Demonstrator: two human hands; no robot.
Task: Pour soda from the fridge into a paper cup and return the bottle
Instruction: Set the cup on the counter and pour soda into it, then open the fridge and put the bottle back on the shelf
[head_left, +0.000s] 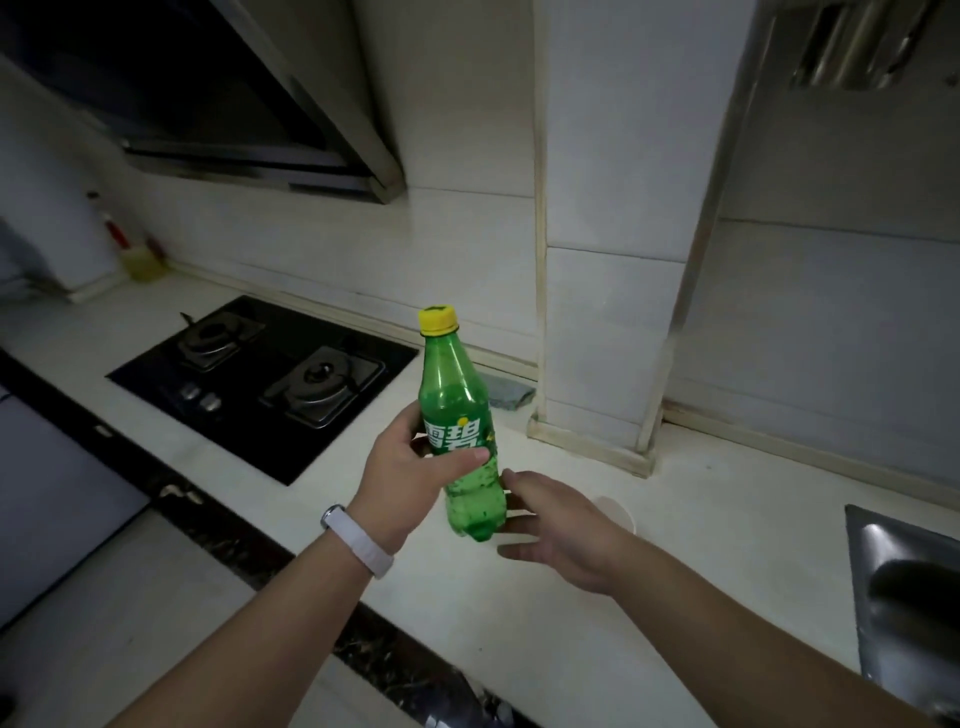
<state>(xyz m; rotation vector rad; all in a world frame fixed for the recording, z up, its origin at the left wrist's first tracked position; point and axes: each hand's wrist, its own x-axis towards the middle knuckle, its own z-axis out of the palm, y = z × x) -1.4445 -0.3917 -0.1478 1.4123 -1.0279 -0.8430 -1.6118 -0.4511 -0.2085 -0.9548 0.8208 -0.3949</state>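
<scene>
The left hand (410, 467) grips the green soda bottle (457, 415) around the label, with the thumb across the front and the other fingers curled behind it. The bottle is held upright, with only a small lean, in the air above the white counter (519, 649). I think this is because the yellow cap (439, 319) is closed on the neck and nothing can be poured yet. There is liquid in the lower part, with many bubbles on the wall, so a calm upright hold also makes sense for a fizzy drink.

The right hand (561, 525) is beside the bottom of the bottle, with its fingers stretched and relaxed, and it holds nothing. Its fingertips are very close to the plastic, but I cannot tell if they touch it. Probably it comes to support the bottle or goes up to the cap.

The paper cup (618, 512) stands on the counter just behind the right hand, and only 1 part of its rim shows. It is between the black stove (260, 384) with 2 burners and the metal sink (909, 582), near enough for pouring. In my judgement the opening of the cap is the next step.
</scene>
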